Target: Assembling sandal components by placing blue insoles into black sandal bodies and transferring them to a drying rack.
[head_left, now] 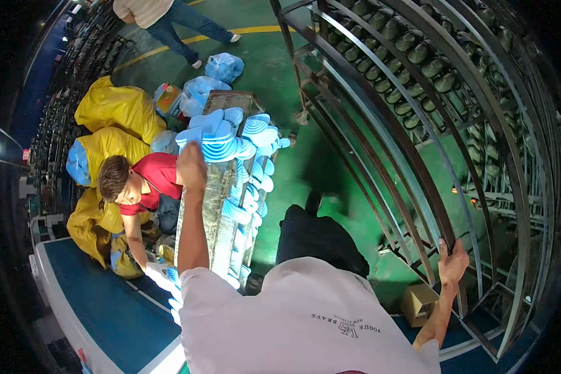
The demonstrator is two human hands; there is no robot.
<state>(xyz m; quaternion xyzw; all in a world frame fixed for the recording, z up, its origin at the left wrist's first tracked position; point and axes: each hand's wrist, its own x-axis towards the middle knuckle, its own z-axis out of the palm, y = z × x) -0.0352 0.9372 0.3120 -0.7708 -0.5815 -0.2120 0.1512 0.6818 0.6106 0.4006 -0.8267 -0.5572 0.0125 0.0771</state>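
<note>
I read the hands as set wide apart. The left hand [192,167] is raised over the table [215,187], its fingers curled, directly against a blue sole [190,136]. I cannot tell whether the fingers are clamped on this sole or only overlap it in my view. The right hand [453,263] is closed around a dark upright of the metal rack [444,229].

Location of soles [243,149]: a pile of blue and white-striped pieces lies just beyond and to the right of the left hand, at the far part of the table. Further soles run in a row along the table's right edge, back toward the wearer and to the right of the left forearm.

Left of the left hand, I note a co-worker [156,174] in a red top, leaning with one forearm extended down to more soles near the table's near end. Yellow bags [115,109] lie behind the co-worker. Blue bags [202,93] rest on the green floor [293,171] beyond the left hand; a standing person [168,22] is farther out.

Beyond the right hand, rows of dark shoe-shaped pieces [411,43] fill shelving. A carton [419,299] sits below and left of the right hand.
</note>
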